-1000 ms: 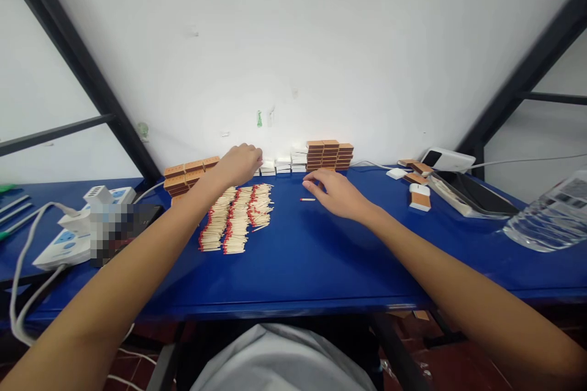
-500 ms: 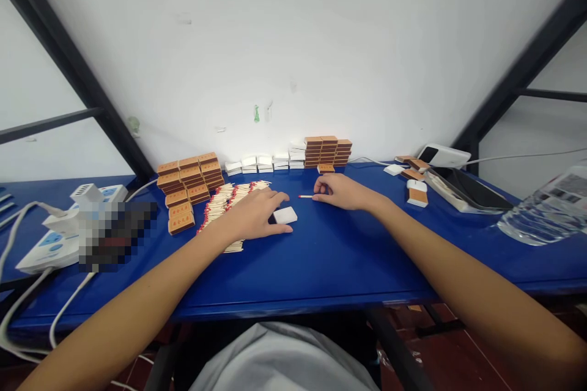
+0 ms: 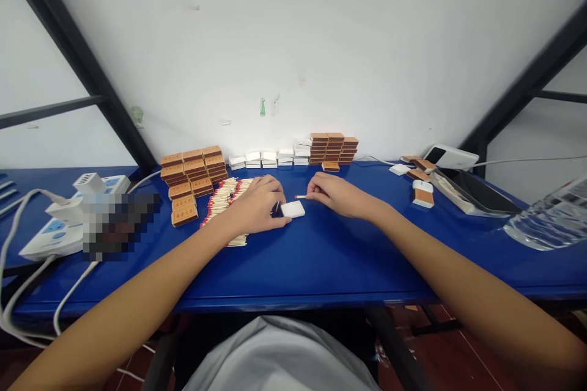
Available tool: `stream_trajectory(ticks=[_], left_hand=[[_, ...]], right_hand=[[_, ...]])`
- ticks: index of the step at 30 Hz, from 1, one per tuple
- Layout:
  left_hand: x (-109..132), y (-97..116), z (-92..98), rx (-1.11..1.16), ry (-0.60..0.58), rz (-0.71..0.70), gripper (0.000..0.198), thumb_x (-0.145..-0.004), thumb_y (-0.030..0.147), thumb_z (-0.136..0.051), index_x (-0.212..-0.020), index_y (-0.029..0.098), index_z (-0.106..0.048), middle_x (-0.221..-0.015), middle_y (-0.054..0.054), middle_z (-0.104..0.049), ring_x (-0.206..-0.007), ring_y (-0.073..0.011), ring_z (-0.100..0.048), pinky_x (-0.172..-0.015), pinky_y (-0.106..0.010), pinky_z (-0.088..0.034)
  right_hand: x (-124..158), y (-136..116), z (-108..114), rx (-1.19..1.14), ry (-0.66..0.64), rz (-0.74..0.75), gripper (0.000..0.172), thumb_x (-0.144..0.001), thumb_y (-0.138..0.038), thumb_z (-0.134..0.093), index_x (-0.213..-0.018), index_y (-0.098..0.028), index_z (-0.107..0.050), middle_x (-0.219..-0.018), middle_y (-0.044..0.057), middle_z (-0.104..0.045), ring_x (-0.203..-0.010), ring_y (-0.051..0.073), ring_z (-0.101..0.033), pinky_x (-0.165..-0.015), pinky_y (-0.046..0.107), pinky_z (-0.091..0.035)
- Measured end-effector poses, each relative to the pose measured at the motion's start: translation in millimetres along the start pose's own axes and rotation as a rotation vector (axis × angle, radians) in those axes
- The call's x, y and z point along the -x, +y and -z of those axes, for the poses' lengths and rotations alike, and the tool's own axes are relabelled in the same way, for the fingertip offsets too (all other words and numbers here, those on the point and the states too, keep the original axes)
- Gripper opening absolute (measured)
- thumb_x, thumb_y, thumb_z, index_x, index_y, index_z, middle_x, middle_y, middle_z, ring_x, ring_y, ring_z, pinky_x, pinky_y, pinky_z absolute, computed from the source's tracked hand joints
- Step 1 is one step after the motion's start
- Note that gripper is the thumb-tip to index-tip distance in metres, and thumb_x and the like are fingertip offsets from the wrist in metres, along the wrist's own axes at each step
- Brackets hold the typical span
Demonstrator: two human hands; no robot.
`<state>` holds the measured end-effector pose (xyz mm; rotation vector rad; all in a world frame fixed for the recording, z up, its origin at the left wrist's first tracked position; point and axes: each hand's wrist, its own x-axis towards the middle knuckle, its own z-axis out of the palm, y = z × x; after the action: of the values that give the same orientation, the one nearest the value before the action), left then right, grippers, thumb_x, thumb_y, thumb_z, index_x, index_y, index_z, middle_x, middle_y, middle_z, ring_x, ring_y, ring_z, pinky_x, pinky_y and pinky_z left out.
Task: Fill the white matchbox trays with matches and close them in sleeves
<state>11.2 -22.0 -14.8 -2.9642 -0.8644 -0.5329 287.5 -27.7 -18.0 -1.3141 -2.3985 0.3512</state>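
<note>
In mid-frame, the spread grip of the left hand (image 3: 260,201) has closed around the white tray (image 3: 295,210), while the right hand (image 3: 337,194) now pinches the match (image 3: 300,197) nearer it, leaving both pieces held, just apart.

Open run along front of desk (image 3: 321,269). Left hand (image 3: 261,204), right hand (image 3: 337,195): tight gap, white box (image 3: 294,210) and match (image 3: 301,197) within. Left: match rows (image 3: 219,201), matchbox stacks (image 3: 193,170) block. Rear: brown stack (image 3: 326,149). Right: bare strip, then loose boxes (image 3: 422,198), bottle (image 3: 545,220).
</note>
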Motion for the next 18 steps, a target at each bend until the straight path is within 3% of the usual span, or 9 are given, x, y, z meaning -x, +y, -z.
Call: stream_trajectory(ticks=[6, 13, 18], left_hand=[[-1.6, -0.6, 0.3, -0.032, 0.051, -0.015, 0.029, -0.091, 0.043, -0.081, -0.106, 0.018, -0.075, -0.113, -0.008, -0.072, -0.116, -0.0293, -0.059, -0.103, -0.046, -0.044], [-2.7, 1.6, 3.1, -0.056, 0.079, -0.038, 0.029, -0.094, 0.041, -0.078, -0.108, 0.017, -0.076, -0.111, -0.009, -0.074, -0.113, -0.0288, -0.061, -0.1, -0.045, -0.046], [-3.9, -15.0, 15.7, -0.17, 0.099, -0.004, 0.032, -0.095, 0.043, -0.076, -0.111, 0.016, -0.077, -0.109, -0.011, -0.074, -0.113, -0.0309, -0.061, -0.104, -0.048, -0.045]], right_hand=[[5.6, -32.0, -1.4, 0.114, -0.008, 0.127, 0.014, -0.107, -0.027, -0.055, -0.098, -0.02, -0.063, -0.104, 0.007, -0.063, -0.081, 0.019, -0.059, -0.073, 0.031, -0.043], [6.9, -36.3, -4.4, 0.179, 0.006, 0.163, 0.011, -0.107, -0.024, -0.056, -0.101, -0.019, -0.065, -0.105, 0.007, -0.063, -0.083, 0.019, -0.06, -0.072, 0.032, -0.043], [-3.5, -25.9, -11.2, 0.061, 0.224, 0.146, 0.016, -0.108, -0.028, -0.054, -0.106, -0.02, -0.067, -0.101, 0.007, -0.064, -0.084, 0.021, -0.06, -0.076, 0.033, -0.046]])
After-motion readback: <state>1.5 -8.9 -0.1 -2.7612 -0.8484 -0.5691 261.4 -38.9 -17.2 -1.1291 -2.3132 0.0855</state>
